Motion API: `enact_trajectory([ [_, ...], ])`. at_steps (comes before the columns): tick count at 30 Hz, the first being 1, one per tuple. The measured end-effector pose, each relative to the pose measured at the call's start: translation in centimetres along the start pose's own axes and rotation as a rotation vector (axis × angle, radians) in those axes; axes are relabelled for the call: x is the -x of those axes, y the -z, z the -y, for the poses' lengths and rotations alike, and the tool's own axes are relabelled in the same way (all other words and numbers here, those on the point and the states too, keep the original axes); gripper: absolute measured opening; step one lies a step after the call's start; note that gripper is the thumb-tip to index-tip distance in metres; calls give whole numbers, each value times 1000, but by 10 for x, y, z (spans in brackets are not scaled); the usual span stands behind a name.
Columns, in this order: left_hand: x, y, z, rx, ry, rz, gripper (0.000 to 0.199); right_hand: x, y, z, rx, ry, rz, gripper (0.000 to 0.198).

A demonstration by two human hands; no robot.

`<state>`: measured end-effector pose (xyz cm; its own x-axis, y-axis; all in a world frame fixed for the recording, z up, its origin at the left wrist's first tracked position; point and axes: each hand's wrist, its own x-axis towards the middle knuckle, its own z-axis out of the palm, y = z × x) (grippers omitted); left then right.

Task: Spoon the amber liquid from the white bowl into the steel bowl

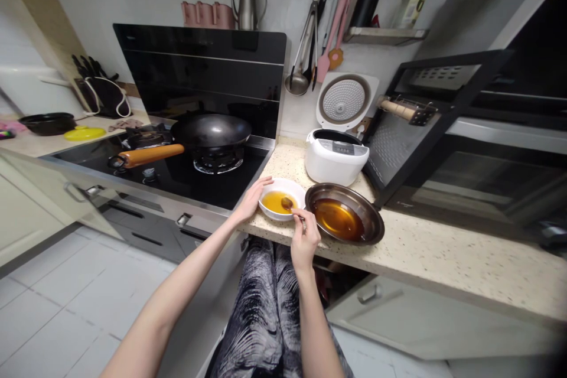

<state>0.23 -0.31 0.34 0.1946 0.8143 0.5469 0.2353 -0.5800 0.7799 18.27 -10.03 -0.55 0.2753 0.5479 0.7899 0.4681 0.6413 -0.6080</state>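
A white bowl (pixel 293 188) stands near the counter's front edge and holds yellow liquid (pixel 272 202), perhaps beaten egg or oil. My left hand (pixel 251 201) grips the bowl's left rim, fingers along its far side. Between the thumb and fingers of my right hand (pixel 305 234) is a spoon (pixel 287 204). The spoon's head dips into the yellow liquid, and much of its handle is hidden by my fingers. Right beside the bowl sits a metal basin (pixel 375 227) with amber-brown liquid (pixel 337 218) in it.
Behind the basin stands a white rice cooker (pixel 335 165) with its lid raised. To the left, a wok (pixel 212 129) with a wooden handle (pixel 153 155) rests on the gas stove (pixel 177 174). A dark oven (pixel 478 171) takes up the right side. Utensils (pixel 314 41) hang from a wall rail.
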Motion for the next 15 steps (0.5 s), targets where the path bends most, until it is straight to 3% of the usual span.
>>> enact_trajectory([
  [15,-1,-1,5,1,-12,-14,51,14,-9,-9,-28,14,-79,19],
])
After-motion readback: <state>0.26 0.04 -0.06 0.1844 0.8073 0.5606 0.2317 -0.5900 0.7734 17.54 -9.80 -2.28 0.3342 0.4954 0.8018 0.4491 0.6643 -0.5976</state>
